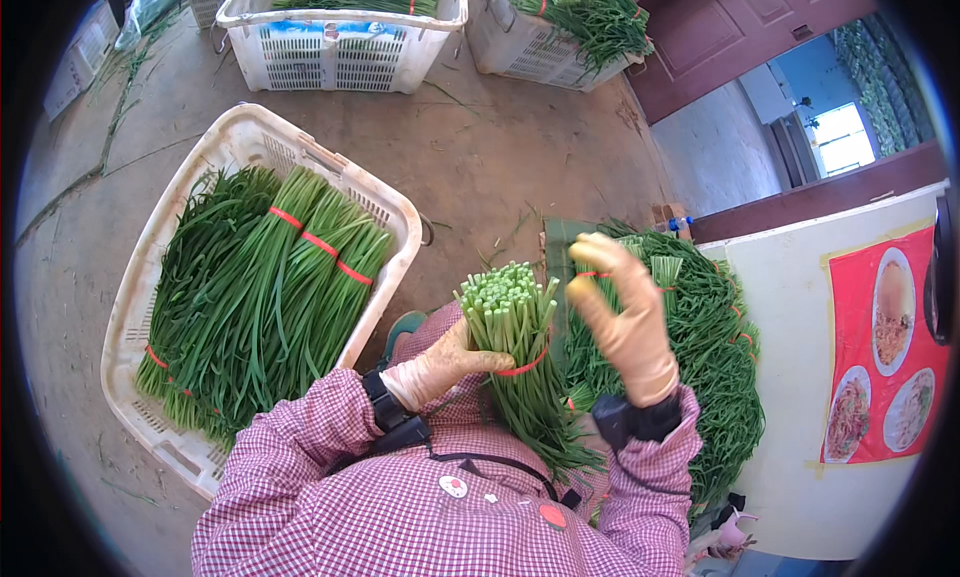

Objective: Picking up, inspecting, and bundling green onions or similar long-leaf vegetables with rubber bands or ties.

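Note:
My left hand [450,359], in a pale rubber glove, grips a bunch of green garlic chives [517,352] tied with a red band. The cut stem ends point up and away from me, and the leaves hang towards my lap. To the right of the bunch, my right hand [622,314], also gloved and slightly blurred, is raised with thumb and fingers apart, holding nothing. Behind and below it lies a large pile of chives [697,367], some in red-banded bunches. At the left, a white plastic crate [405,232] holds several banded bunches [277,292].
Two more white crates with chives stand at the back, one at top centre [337,51] and one to its right [525,51]. A purple door [720,29] is at upper right. A white panel with a red food poster [885,352] borders the pile. Loose leaves litter the concrete floor [510,157].

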The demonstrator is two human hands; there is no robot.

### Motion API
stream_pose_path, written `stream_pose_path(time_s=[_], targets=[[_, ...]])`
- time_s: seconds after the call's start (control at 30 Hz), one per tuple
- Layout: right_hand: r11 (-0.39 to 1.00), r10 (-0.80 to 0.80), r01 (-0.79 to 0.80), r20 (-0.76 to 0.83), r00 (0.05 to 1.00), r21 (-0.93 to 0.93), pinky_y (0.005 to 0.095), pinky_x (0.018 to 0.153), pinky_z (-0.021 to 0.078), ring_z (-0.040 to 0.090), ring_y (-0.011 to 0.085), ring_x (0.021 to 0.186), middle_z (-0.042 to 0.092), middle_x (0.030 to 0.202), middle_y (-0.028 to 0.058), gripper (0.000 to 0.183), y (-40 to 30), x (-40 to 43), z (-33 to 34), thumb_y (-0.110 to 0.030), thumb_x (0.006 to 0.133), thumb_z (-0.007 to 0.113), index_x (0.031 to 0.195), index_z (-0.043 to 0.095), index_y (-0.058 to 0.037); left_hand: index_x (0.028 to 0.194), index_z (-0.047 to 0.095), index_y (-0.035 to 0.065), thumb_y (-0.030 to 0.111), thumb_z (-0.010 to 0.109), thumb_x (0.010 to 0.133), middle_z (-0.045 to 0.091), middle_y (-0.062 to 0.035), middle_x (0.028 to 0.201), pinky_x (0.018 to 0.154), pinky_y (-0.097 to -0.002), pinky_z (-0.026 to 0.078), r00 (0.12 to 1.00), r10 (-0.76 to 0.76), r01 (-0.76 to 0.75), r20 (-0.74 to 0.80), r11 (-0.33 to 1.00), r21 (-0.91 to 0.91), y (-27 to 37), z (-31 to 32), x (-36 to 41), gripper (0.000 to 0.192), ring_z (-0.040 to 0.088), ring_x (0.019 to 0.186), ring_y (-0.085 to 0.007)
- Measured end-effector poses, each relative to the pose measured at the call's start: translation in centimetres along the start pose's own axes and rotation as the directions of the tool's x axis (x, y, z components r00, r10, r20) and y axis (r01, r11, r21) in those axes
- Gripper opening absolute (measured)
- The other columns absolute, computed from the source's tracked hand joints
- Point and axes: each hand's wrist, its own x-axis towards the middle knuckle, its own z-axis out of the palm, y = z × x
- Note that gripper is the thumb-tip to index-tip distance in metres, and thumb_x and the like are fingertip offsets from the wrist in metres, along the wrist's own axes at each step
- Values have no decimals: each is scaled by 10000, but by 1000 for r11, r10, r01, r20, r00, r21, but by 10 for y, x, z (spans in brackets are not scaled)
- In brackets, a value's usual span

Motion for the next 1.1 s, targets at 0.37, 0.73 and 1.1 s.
stream_pose_path(time_s=[0.37, 0.73, 1.1], targets=[[998, 8, -32, -353, 936, -61, 360, 814, 576, 722, 254, 891, 766, 1064, 103, 148, -39, -6, 13, -76, 927, 801, 1064, 746, -64, 1583, 464, 66, 183, 842, 910, 607, -47, 1477, 1177, -389, 434, 999, 35, -33, -32, 999, 39, 0, 6, -2, 781, 560, 1359, -187], [933, 347, -341, -33, 937, 118, 335, 582, 553, 701, 211, 629, 749, 833, 66, 79, -41, -35, 63, -121, 951, 749, 1005, 716, -75, 1561, 459, 66, 106, 821, 931, 613, -54, 1448, 1146, -376, 465, 994, 43, -43, -102, 999, 7, -3, 16, -1, 728, 566, 1337, -178], [909, 410, -417, 175, 895, 2, 304, 578, 546, 688, 127, 633, 738, 764, 33, 332, -54, 2, 2, -404, 966, 812, 970, 746, -78, 1556, 460, 69, 106, 816, 938, 613, -51, 1442, 1154, -380, 451, 982, 104, -96, -159, 994, 56, -10, 21, 6, 714, 559, 1340, -185]])
